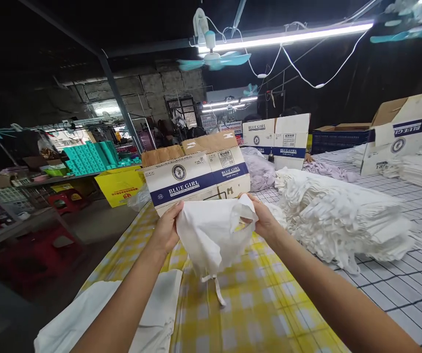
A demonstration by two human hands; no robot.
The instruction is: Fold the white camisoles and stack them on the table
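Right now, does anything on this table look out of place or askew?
Nothing looks spilled or damaged. A white cloth hangs over the near left edge of the yellow checked table cover, and a tie dangles loose from the white fabric piece gripped by the left hand and right hand.

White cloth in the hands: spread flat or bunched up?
Bunched. The white cloth hangs crumpled between left hand and right hand, strings dangling above the yellow checked table.
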